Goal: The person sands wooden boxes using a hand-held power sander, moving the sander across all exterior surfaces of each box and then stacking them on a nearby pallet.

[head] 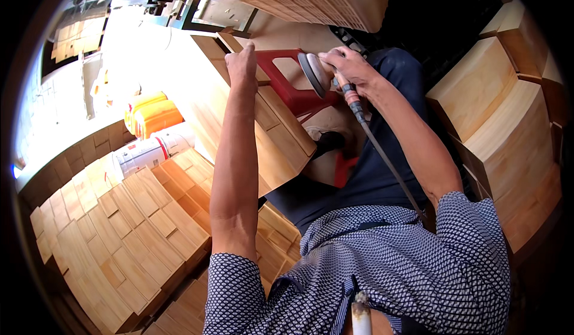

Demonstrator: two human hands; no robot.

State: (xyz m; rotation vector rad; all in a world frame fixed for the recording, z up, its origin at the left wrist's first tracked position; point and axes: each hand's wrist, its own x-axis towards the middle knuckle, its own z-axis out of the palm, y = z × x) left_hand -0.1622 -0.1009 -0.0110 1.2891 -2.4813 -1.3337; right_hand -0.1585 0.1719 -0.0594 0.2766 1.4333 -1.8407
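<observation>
My right hand (352, 68) is closed around a pneumatic disc sander (317, 72), whose round pad is tilted and faces left, apart from the wood. A hose (390, 164) runs from the sander back towards my waist. My left hand (242, 64) is at the far end of a wooden box-like piece (280, 133), its fingers bent over or against a narrow board (233, 42); the fingertips are partly hidden, so its exact grip cannot be told. The wooden piece lies slanted beside my legs, in front of a red plastic stool (291, 95).
Stacked wooden pieces (130, 241) fill the left side, and curved wooden pieces (497, 97) are piled at the right. A pale plastic crate (309, 3) stands at the top. White buckets (152, 149) and orange containers (152, 113) stand at the left.
</observation>
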